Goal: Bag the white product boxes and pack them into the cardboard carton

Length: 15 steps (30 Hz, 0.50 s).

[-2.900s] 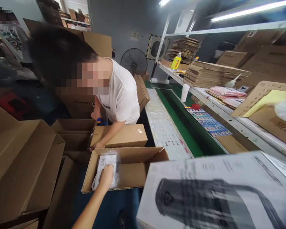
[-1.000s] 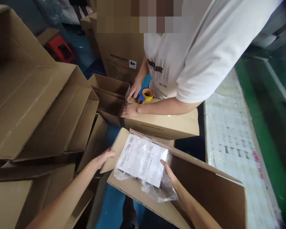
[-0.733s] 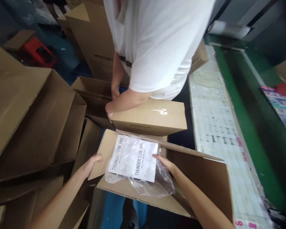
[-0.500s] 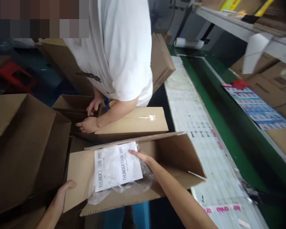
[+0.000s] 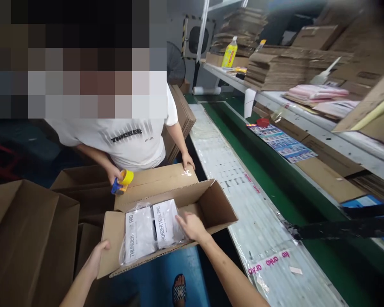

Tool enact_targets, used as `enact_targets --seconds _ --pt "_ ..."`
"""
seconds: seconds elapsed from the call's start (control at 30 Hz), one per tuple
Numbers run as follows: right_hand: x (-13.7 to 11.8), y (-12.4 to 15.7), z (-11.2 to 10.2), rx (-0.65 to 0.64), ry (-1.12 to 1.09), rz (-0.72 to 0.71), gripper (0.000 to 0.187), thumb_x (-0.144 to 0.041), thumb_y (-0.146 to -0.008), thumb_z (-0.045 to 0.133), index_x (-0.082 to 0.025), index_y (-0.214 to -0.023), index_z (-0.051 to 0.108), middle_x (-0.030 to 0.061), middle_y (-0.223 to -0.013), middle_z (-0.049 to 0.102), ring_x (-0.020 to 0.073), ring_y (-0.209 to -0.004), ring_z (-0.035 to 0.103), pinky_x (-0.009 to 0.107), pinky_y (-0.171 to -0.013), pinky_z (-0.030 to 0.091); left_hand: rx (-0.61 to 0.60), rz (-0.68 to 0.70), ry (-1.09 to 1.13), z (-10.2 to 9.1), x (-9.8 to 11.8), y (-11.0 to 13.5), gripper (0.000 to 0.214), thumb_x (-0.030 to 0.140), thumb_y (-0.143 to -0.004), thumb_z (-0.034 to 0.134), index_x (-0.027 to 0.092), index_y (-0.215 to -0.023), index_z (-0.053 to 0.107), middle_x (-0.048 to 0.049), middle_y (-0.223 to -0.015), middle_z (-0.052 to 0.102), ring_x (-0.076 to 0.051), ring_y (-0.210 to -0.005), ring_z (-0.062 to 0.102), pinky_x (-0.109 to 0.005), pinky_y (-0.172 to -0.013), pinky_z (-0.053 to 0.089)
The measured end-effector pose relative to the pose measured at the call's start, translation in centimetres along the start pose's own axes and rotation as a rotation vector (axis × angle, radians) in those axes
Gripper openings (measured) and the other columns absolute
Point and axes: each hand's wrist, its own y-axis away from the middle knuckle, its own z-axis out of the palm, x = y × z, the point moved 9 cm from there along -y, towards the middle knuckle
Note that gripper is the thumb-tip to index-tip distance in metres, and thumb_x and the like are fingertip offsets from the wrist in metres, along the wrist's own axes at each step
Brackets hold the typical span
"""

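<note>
Fingers of my right hand (image 5: 192, 226) lie spread on the bagged white packs (image 5: 153, 228) inside the open carton (image 5: 217, 204), my left hand (image 5: 97, 256) cupping its near corner; I judge that slippery plastic could slide from under them.

Cartons (image 5: 166, 221) on blue floor (image 5: 156, 281)

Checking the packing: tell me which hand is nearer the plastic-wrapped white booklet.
Right. The right hand touches the plastic-wrapped white booklet inside the open brown cardboard box; the left hand grips the box's outer left flap.
</note>
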Motion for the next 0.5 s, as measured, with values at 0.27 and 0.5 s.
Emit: enact_targets --seconds 0.27,0.5 --pt "8.9 4.2 -15.3 0.589 0.161 0.238 0.052 -0.022 -0.086 0.052 -0.005 -0.136 0.053 0.0240 -0.120 0.065 0.0355 -0.118 0.059 0.044 -0.100 0.043 -0.063 0.123 0.034 0.6 -0.7 -0.2 0.037 0.013 -0.057 0.063 0.018 -0.092 0.052 -0.0014 -0.058 0.061 -0.022 -0.048 0.059 -0.029 -0.046 0.049" --pt "10.5 5.9 -15.4 0.499 0.207 0.305 0.036 -0.010 -0.088 0.044 -0.017 -0.111 0.071 0.0160 -0.096 0.073 0.0303 -0.098 0.069 0.035 -0.084 0.045 -0.072 0.146 -0.036 0.8 -0.1 -0.3 0.037 0.011 -0.049 0.059 0.019 -0.084 0.048 0.0020 -0.049 0.055 -0.020 -0.041 0.052 -0.028 -0.041 0.046"
